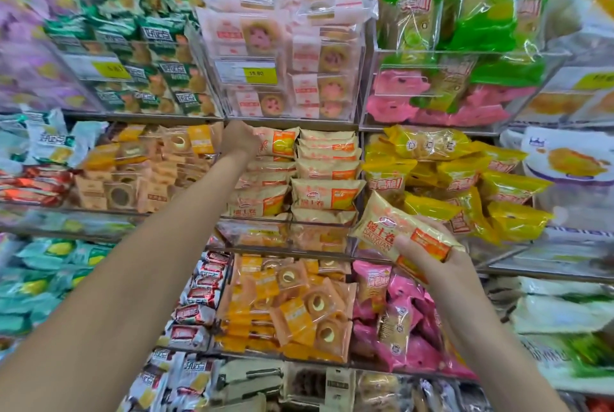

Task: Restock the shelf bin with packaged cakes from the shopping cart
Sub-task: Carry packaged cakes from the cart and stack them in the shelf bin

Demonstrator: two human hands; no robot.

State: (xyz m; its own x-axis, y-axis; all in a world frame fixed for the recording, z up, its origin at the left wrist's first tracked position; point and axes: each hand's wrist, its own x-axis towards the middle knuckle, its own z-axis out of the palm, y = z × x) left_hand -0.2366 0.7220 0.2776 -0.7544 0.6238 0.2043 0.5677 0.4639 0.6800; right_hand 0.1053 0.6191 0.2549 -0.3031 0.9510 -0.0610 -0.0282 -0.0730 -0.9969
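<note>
I see bright, even light with hardly any shadows; wrappers glint at upper right, the left edge smears with blur, and the corners bend wide-angle.

Beige-orange cake pkts (327,194) stacked flat in clear bin (285,232); 1 pkt (403,233) tilted beside it.

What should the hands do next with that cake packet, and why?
Probably the left hand lets go of the packet it is setting on the stack in the bin, then the right hand passes up its held cake packet, since the same cakes are stacked there.
</note>
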